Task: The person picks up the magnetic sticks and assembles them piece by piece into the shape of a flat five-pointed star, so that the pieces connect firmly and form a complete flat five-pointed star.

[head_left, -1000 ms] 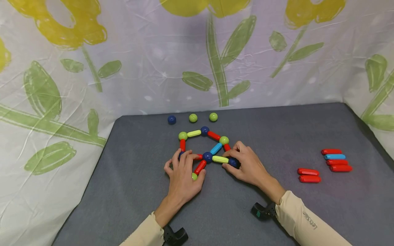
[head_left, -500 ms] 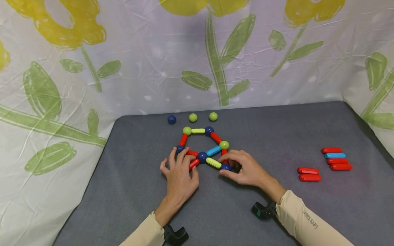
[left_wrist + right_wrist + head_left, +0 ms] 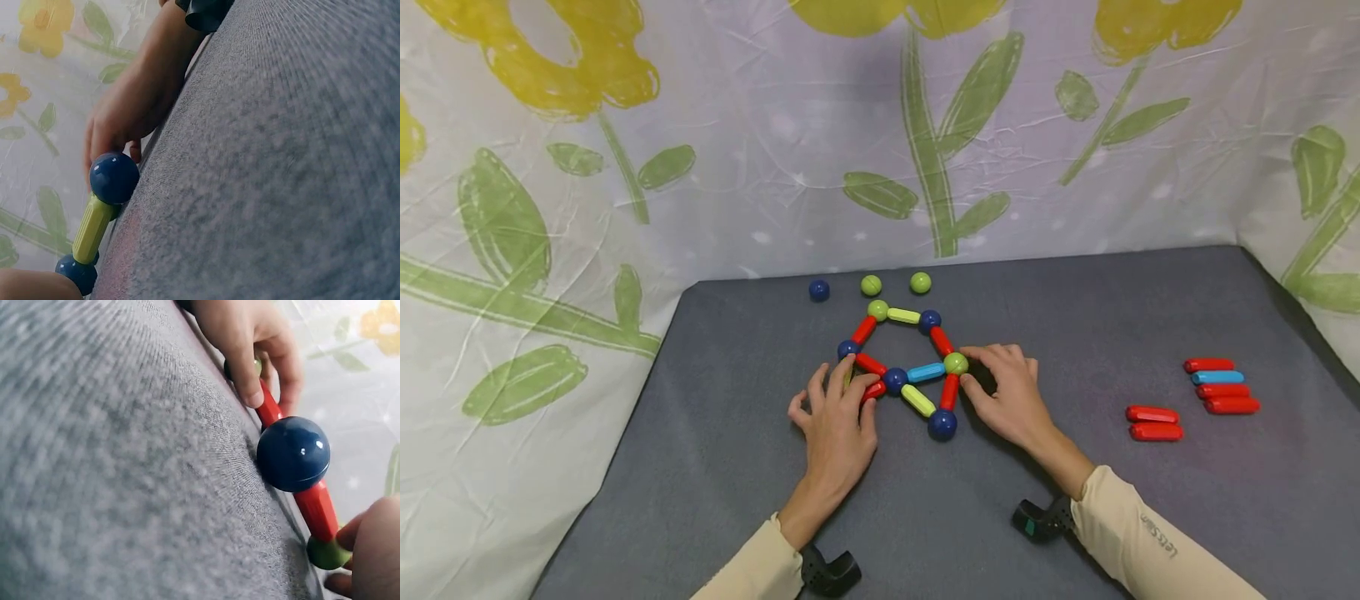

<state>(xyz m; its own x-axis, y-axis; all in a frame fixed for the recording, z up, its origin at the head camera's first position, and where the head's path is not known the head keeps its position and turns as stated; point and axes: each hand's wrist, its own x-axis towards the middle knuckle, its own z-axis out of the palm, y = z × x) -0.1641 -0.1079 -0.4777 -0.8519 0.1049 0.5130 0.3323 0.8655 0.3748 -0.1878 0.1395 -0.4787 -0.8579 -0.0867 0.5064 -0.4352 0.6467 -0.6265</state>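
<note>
A flat frame of toy building rods and balls lies on the grey table. My left hand rests over its left end, thumb and fingers around a green ball joined to a red rod; the hand mostly covers that ball in the head view. My right hand pinches another green ball at the frame's right corner between thumb and index finger. A blue rod runs from this ball to the central dark blue ball. The near dark blue ball joins a yellow-green rod and a red rod.
Behind the frame stand a loose dark blue ball and two loose green balls, one the right-hand green ball. At right lie two red rods and a stack of red rods with one blue rod. A flower-patterned curtain borders the table.
The frame's far side has shifted right and its right corner has come nearer, turning it clockwise. My right hand has left the near dark blue ball and now grips the green corner ball.
</note>
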